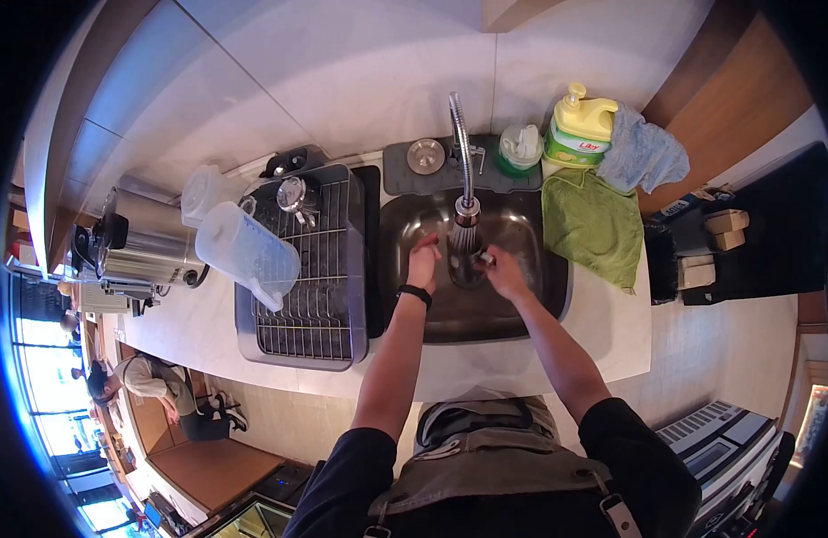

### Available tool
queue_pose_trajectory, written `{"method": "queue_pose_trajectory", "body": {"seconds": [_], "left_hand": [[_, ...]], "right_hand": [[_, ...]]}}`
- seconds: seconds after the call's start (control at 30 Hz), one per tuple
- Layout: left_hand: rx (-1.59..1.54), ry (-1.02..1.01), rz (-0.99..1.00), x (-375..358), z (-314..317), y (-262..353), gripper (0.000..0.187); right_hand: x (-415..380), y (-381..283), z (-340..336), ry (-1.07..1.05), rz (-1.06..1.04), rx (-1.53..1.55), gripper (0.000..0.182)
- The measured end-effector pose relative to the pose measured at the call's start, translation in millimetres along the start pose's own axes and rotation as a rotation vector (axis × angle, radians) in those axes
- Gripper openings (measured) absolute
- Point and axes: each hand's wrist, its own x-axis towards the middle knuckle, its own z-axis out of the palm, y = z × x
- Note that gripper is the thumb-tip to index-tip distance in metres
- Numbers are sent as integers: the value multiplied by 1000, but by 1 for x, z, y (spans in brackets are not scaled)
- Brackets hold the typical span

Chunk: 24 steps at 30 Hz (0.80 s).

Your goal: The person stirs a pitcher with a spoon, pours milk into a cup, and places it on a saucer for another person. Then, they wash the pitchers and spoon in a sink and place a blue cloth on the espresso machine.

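Water runs from the pull-down faucet [466, 211] into the metal sink [513, 318]. My left hand [424, 258] is just left of the stream, over the basin, its fingers apart with nothing seen in them. On the other side of the stream, my right hand [505, 273] has its fingers closed around a small whitish thing [485, 258], too small and partly covered to name. A dark band sits on my left wrist.
Left of the sink, a dish rack [317, 296] holds a translucent plastic pitcher [244, 251] and a glass vessel [297, 199]. A yellow soap jug [580, 125], a blue-grey cloth [647, 151] and a green cloth [593, 224] are at right. A person [154, 381] is at far left.
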Motion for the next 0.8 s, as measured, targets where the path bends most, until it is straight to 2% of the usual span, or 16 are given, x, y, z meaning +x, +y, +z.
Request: {"method": "queue_pose_trajectory", "body": {"seconds": [0.07,0.17,0.23,0.37,0.43,0.57,0.67,0.77,0.8], "left_hand": [[-1,-1,-6,-5,-3,-8,57],[-19,-6,3,-2,-1,-7,56],[-16,-25,16,-4,2,-8,58],[303,-159,230,-17,6,-9,83],[490,-242,360,-14,11,-13,97],[438,-322,309,-29,25,5,102],[489,-305,336,-15,23,-7,100],[521,-300,343,-18,14,-5,103],[508,-307,319,-24,12,-3,106]], "right_hand": [[0,-15,-13,65,73,-55,21],[4,-10,-3,65,-20,-53,22],[0,-21,-18,37,8,-39,21],[2,-27,-20,113,-46,65,24],[6,-34,-32,-1,-39,0,24],[15,-28,-47,-138,-20,-18,32],[25,8,-31,-175,2,314,33],[15,-25,-46,-310,90,286,33],[11,-25,-46,-338,150,424,32]]}}
